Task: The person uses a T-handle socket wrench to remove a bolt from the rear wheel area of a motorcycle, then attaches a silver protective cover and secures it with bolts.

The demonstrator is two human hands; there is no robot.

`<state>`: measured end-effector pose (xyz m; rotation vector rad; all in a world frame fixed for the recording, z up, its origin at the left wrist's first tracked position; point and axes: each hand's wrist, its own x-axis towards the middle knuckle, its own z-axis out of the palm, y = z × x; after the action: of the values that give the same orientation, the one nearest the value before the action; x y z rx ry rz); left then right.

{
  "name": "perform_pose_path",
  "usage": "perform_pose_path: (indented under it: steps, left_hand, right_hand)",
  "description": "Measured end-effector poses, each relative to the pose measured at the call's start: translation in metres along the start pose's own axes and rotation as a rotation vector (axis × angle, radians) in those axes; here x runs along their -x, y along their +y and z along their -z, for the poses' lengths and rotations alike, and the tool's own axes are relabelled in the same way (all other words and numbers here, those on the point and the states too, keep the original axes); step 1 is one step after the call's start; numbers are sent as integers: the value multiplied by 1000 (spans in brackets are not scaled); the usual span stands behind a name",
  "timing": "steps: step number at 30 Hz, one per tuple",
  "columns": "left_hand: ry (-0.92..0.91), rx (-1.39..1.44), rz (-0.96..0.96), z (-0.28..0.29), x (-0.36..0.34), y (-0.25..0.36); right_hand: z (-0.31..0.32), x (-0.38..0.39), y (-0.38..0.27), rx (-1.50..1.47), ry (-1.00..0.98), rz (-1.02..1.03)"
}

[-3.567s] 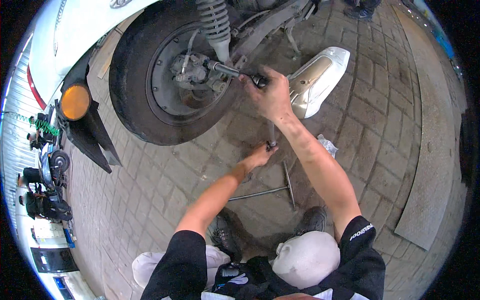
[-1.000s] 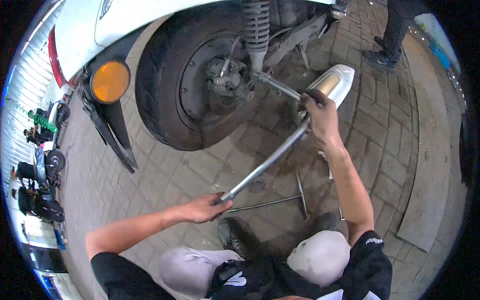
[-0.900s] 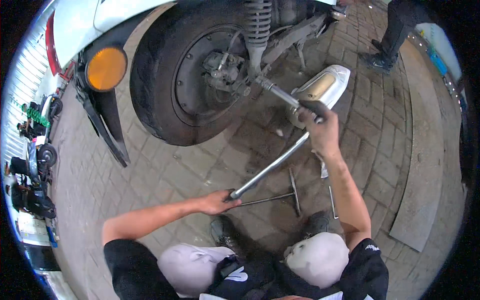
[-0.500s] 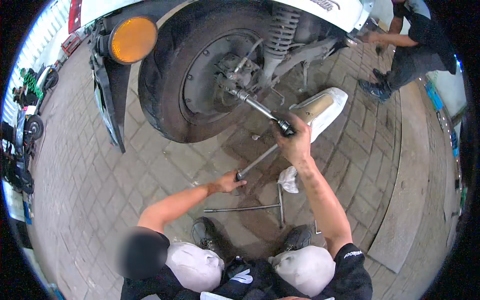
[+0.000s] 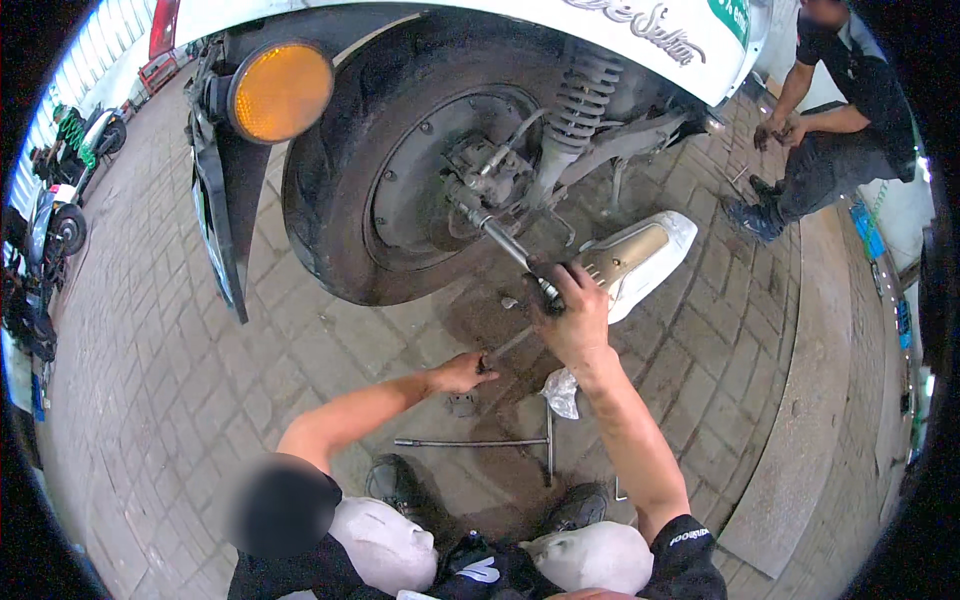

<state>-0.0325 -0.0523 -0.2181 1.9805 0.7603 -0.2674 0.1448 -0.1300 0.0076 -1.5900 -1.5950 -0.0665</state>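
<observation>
A metal socket wrench with a long extension bar [image 5: 506,242] reaches to the hub [image 5: 480,172] of a scooter's wheel [image 5: 318,200]. My right hand [image 5: 576,318] is wrapped round the wrench's head, where extension and handle meet. My left hand [image 5: 462,373] closes on the far end of its slanting handle [image 5: 516,347]. The socket end meets the lower part of the hub; the fastener itself is hidden. Fingers of both hands look blackened.
A T-shaped wrench [image 5: 480,442] and a crumpled clear plastic bag [image 5: 561,393] lie on the paving before me. A white-and-tan body panel [image 5: 640,262] rests beyond my right hand. An orange reflector [image 5: 282,92] hangs left of the wheel; a person [image 5: 840,120] crouches at far right.
The view has shifted, so the scooter sits slightly lower. Both hands stay on the wrench, its head a little lower and left. The person at right has drawn their hands back from the scooter.
</observation>
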Motion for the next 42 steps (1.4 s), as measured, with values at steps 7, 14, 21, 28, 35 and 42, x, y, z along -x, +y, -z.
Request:
perform_pose_path:
  steps: [7,14,21,28,35,42]
  left_hand:
    - [94,149,48,-8,63,0]
    - [15,207,228,38,199,61]
    - [67,-10,415,84,281,119]
    - [-22,-161,550,113,300,178]
    - [-173,29,528,92,277,139]
    - [-48,-31,220,16,168,30]
  right_hand:
    - [6,0,-3,-136,79,-173]
    - [9,0,-6,-337,48,-465]
    - [-5,-4,-3,-632,121,-508]
    - [9,-8,-10,-651,44,-615]
    - [-5,13,8,-663,93,-605]
    - [13,32,2,-346,80,-493]
